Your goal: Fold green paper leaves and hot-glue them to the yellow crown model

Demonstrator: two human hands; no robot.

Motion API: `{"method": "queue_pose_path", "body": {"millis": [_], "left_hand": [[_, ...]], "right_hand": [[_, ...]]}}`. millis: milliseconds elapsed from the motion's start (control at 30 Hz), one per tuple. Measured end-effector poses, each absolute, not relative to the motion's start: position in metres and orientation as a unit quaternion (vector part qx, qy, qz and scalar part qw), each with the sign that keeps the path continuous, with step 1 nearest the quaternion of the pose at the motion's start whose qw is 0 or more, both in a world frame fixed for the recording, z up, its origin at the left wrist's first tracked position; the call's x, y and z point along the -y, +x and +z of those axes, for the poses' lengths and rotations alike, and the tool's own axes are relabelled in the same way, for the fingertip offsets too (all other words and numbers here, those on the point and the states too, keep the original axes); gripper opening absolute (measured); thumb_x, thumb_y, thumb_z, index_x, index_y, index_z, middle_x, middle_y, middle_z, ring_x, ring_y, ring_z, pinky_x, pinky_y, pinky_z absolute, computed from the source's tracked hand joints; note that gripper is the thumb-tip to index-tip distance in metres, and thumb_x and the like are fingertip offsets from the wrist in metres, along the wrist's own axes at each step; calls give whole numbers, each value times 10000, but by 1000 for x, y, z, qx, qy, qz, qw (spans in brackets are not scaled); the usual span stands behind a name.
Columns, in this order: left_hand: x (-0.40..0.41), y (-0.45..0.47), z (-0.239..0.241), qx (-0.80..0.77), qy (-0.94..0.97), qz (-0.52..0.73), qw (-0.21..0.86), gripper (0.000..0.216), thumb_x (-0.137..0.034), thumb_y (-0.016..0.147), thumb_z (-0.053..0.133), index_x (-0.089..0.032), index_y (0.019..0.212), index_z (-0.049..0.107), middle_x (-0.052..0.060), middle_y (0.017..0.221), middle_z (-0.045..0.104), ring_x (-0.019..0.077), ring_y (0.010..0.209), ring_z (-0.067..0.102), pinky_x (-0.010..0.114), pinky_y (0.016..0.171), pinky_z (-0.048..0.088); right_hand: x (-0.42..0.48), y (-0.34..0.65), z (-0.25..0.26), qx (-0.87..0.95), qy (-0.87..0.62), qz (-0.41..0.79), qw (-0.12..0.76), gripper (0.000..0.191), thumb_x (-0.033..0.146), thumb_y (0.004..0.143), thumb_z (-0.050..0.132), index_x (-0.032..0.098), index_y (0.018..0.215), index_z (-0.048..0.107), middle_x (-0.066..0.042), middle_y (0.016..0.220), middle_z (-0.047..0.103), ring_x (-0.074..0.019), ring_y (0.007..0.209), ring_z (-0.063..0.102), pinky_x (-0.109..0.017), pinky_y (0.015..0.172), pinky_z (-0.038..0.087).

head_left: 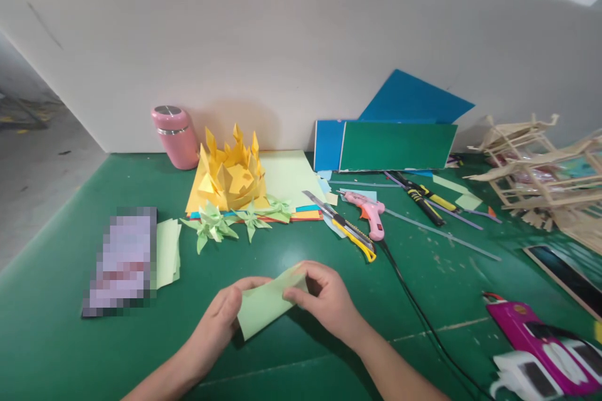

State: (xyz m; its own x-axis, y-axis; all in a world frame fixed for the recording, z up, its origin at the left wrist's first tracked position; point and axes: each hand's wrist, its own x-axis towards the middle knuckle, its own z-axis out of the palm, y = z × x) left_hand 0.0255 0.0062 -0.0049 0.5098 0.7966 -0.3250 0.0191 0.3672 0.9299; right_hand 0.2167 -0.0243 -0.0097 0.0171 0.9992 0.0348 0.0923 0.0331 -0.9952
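Note:
A folded sheet of light green paper (264, 306) is held just above the green table mat (56, 338), near the front edge. My left hand (221, 321) pinches its left end, fingers closed on the paper. My right hand (325, 297) grips the upper right corner between thumb and fingers. Behind the hands lie several folded green paper shapes (214, 225) and a spiky yellow paper model (230, 172) on a stack of coloured sheets.
A pink flask (175, 136) stands at the back left. A yellow utility knife (345, 225), a pink glue gun (370, 212) with black cord, blue and green boards (397, 144), a wooden stick model (545, 169) and a magenta tool (540, 341) fill the right side. Green paper sheets (167, 252) lie left.

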Motion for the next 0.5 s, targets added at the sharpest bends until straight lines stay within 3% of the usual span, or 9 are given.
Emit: {"method": "queue_pose_path", "body": {"millis": [100,167,233,400,500], "left_hand": [[-6,28,1,-474,593,302,577,412,-555,638,678,-185,816,710,36,747,716,172,616,605,240,538,463],[-6,31,5,-494,663,324,459,193,-395,670,677,-204,678,703,6,654,694,150,576,585,220,519,444],[-6,32,6,-494,700,334,392,133,-320,696,642,-216,632,697,-10,608,683,134,533,570,208,491,431],[-5,31,3,-497,702,350,372,120,-296,698,631,-211,644,698,-3,619,706,145,558,623,206,509,477],[-3,30,1,-500,685,354,394,127,-305,693,631,-204,684,707,16,674,733,167,625,666,214,548,514]], "right_hand": [[26,215,-9,531,-527,444,494,184,319,711,700,186,645,591,7,669,560,-136,624,488,-235,563,391],[27,214,-11,512,-532,447,505,159,271,703,687,199,678,548,31,648,525,-123,601,468,-228,555,385],[27,212,-12,483,-522,460,531,197,238,689,676,220,755,491,54,660,496,-109,580,458,-218,545,386],[28,206,-17,459,-496,471,567,372,193,710,626,263,1015,425,50,770,510,-105,621,504,-220,573,415],[29,205,-19,478,-499,450,566,381,169,741,585,261,1078,430,43,773,499,-107,640,503,-228,591,421]]}}
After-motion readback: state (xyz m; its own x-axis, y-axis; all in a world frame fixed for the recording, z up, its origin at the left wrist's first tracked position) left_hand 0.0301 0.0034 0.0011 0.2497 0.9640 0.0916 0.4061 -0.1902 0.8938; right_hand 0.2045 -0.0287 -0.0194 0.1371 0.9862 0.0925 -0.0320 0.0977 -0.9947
